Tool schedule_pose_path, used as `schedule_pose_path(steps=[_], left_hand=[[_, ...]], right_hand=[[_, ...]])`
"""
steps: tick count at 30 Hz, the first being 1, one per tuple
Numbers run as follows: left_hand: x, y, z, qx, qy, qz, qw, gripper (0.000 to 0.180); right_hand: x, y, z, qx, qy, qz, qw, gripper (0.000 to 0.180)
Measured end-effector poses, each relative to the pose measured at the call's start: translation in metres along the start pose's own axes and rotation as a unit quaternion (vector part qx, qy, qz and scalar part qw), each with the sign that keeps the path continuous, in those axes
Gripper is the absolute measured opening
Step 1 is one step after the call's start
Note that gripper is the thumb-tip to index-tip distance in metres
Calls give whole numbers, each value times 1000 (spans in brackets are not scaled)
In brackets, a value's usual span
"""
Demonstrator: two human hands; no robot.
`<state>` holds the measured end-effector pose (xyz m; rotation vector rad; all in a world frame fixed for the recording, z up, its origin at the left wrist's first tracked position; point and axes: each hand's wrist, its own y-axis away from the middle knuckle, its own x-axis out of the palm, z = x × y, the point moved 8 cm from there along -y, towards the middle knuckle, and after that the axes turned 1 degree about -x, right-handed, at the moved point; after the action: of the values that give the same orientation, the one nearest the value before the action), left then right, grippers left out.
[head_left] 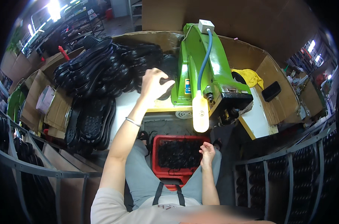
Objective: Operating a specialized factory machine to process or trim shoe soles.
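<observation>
My left hand point(154, 84) reaches out over the table between the soles and the green machine. Its thumb and curled forefinger are apart, with no held thing showing between them. Just behind and below it are black shoe soles point(168, 67), partly covered by the hand. A large heap of black soles point(113, 67) lies to its left, and nearer stands a neat stack of soles point(93, 119). My right hand point(207, 154) hovers over my right thigh, beside a red crate point(157, 172). Its fingers are loosely bent and look to hold nothing.
The green press-like machine point(214, 63) fills the table's middle, a yellowish lamp point(201, 114) hanging at its front. Black rubber strips point(179, 154) lie in the crate. Right of the machine are a yellow cloth point(249, 78) and a black phone-like object point(271, 91). Racks point(268, 179) flank me.
</observation>
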<state>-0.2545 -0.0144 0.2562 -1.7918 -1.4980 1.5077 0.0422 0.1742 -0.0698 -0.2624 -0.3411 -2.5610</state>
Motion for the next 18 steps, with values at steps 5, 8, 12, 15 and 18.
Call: schedule_pose_path(steps=[5, 8, 12, 15, 18], left_hand=[[15, -11, 8, -46, -45, -12, 998, 19], [-16, -25, 39, -158, 99, -115, 976, 22], [-104, -15, 27, -247, 275, -189, 910, 22], [-179, 36, -30, -200, 249, -269, 909, 20], [-232, 99, -79, -65, 93, -265, 957, 16]], right_hand=[[0, 2, -1, 10, -7, 23, 1000, 17], [-11, 5, -4, 12, -8, 17, 1000, 16], [-24, 9, -13, 32, -19, 11, 999, 16], [-12, 19, -14, 53, -27, 30, 998, 15], [32, 40, -9, 78, -36, 148, 985, 33]])
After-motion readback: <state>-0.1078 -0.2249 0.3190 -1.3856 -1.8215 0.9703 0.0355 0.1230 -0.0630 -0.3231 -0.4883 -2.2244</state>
